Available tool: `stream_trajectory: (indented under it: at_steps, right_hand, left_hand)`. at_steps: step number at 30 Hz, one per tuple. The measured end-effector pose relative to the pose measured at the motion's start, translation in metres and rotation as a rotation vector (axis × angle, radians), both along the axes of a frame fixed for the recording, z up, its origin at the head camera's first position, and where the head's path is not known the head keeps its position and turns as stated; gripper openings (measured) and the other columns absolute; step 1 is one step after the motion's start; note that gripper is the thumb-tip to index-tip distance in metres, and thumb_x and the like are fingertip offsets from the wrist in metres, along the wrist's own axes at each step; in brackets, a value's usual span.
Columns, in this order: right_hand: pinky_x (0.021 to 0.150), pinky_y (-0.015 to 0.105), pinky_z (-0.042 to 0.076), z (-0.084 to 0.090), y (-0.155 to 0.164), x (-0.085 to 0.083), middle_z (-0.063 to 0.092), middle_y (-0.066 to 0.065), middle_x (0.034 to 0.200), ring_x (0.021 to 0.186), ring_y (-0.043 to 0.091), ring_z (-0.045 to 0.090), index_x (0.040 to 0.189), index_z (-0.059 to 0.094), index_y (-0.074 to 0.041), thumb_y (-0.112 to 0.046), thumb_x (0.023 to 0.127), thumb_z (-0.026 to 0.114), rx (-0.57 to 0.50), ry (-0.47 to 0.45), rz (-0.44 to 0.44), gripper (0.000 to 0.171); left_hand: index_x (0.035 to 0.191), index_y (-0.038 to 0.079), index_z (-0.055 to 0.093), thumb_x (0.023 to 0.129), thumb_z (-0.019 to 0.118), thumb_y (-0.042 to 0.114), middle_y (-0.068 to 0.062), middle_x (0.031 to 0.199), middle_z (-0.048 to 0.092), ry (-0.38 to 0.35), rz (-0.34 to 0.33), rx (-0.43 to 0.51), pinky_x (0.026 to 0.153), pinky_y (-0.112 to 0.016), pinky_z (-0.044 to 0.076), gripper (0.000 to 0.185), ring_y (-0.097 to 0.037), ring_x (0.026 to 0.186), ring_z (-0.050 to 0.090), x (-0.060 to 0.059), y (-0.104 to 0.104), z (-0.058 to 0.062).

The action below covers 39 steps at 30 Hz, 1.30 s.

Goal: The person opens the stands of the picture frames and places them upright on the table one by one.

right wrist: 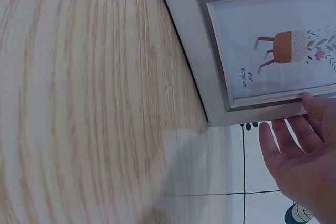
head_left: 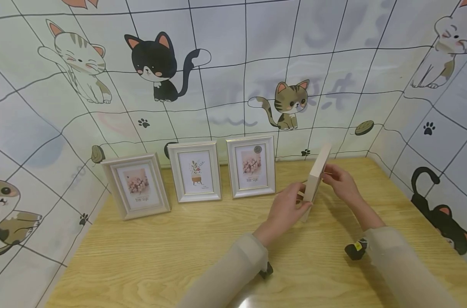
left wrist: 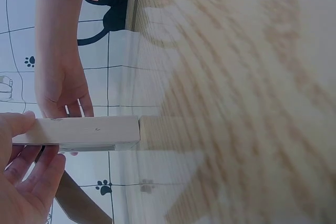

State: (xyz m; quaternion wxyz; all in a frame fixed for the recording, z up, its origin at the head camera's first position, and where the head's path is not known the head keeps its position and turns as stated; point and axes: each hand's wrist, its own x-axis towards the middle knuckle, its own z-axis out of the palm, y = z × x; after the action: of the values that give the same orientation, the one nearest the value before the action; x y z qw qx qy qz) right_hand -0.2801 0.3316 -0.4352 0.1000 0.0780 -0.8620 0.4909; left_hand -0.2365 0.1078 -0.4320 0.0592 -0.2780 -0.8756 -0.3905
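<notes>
A pale picture frame (head_left: 317, 173) with a potted-plant print stands upright, turned almost edge-on in the head view. My left hand (head_left: 281, 209) grips its near side, thumb and fingers on opposite faces. On the far side my right hand (head_left: 343, 184) pinches the border; in the right wrist view the thumb rests at the front rim and the fingers reach behind. The frame's bottom edge (right wrist: 184, 51) is right at the tabletop. Below the left fingers a brown stand leg (left wrist: 79, 198) sticks out from the back.
Left of my hands, a row of three upright picture frames lines the back of the wooden table (head_left: 160, 256): a flower print (head_left: 142, 186), a plant print (head_left: 195, 171) and another flower print (head_left: 251, 167). A cat-patterned wall covering (head_left: 225, 55) rises behind and at both sides.
</notes>
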Motion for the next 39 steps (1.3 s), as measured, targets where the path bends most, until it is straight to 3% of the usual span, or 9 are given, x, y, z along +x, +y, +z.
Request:
stream_trajectory:
  at_steps: [7,13,20,22,24,27,29,33,39]
  right_hand:
    - [0.079,-0.001,0.045,0.002,0.000,0.001,0.054,0.037,0.132,0.091,-0.024,0.047,0.135,0.048,0.012,-0.014,0.104,0.050,0.037,0.008,-0.019,0.041]
    - [0.080,-0.001,0.041,0.002,0.002,0.002,0.056,0.036,0.132,0.091,-0.025,0.044,0.134,0.048,0.012,-0.020,0.105,0.051,0.066,-0.002,-0.053,0.043]
    - [0.080,0.001,0.041,0.000,0.009,0.004,0.056,0.036,0.132,0.092,-0.024,0.046,0.135,0.044,0.012,-0.023,0.104,0.051,0.067,0.012,-0.083,0.047]
    - [0.080,0.001,0.044,-0.001,0.011,0.005,0.059,0.030,0.128,0.095,-0.022,0.049,0.135,0.045,0.011,-0.021,0.104,0.053,0.036,0.036,-0.090,0.045]
    - [0.081,0.001,0.047,-0.001,0.012,0.006,0.064,0.013,0.120,0.097,-0.020,0.051,0.134,0.044,0.011,-0.019,0.103,0.054,0.000,0.053,-0.093,0.044]
    - [0.080,0.002,0.049,0.000,0.014,0.007,0.057,-0.018,0.111,0.098,-0.019,0.051,0.134,0.045,0.011,-0.018,0.102,0.056,-0.051,0.062,-0.113,0.044]
    - [0.079,0.002,0.050,0.000,0.015,0.006,0.052,-0.029,0.106,0.097,-0.019,0.051,0.133,0.045,0.011,-0.018,0.102,0.057,-0.070,0.064,-0.126,0.044]
    - [0.079,0.003,0.052,0.003,0.014,0.007,0.053,-0.030,0.104,0.097,-0.017,0.053,0.130,0.048,0.006,-0.019,0.101,0.058,-0.106,0.071,-0.145,0.039]
    - [0.080,0.004,0.053,0.003,0.013,0.006,0.056,-0.023,0.105,0.097,-0.014,0.055,0.118,0.053,-0.020,-0.015,0.100,0.059,-0.234,0.070,-0.153,0.020]
  left_hand:
    - [0.128,0.017,0.055,0.093,0.071,0.028,0.004,0.119,0.066,-0.001,-0.002,-0.004,0.081,-0.006,0.052,0.040,-0.002,0.098,0.067,0.000,0.001,-0.001]
    - [0.136,0.015,0.052,0.094,0.069,0.020,-0.001,0.129,0.063,-0.058,-0.014,0.067,0.088,-0.010,0.053,0.045,-0.007,0.108,0.065,-0.002,-0.002,-0.001]
    - [0.140,0.015,0.050,0.097,0.063,0.017,-0.002,0.137,0.060,-0.063,-0.006,0.065,0.091,-0.014,0.055,0.045,-0.012,0.115,0.065,-0.008,-0.006,0.002]
    - [0.139,0.014,0.051,0.098,0.062,0.016,-0.003,0.136,0.061,-0.053,0.003,0.075,0.092,-0.015,0.055,0.042,-0.013,0.116,0.065,-0.012,-0.007,0.002]
    - [0.136,0.012,0.053,0.098,0.062,0.014,-0.005,0.134,0.063,-0.043,0.013,0.092,0.092,-0.016,0.055,0.039,-0.014,0.117,0.066,-0.015,-0.007,0.004]
    - [0.134,0.009,0.054,0.097,0.063,0.010,-0.007,0.132,0.064,-0.050,0.025,0.140,0.093,-0.015,0.055,0.037,-0.015,0.118,0.066,-0.020,-0.006,0.006]
    - [0.134,0.008,0.054,0.097,0.062,0.009,-0.008,0.131,0.064,-0.061,0.035,0.171,0.093,-0.015,0.054,0.038,-0.016,0.118,0.066,-0.022,-0.006,0.007]
    - [0.140,0.008,0.049,0.097,0.062,0.006,-0.009,0.135,0.061,-0.085,0.049,0.236,0.097,-0.014,0.052,0.045,-0.018,0.122,0.063,-0.024,-0.006,0.007]
    - [0.154,0.011,0.028,0.095,0.064,0.008,-0.008,0.151,0.045,-0.102,0.027,0.218,0.113,-0.026,0.044,0.069,-0.020,0.137,0.049,-0.025,-0.008,0.000]
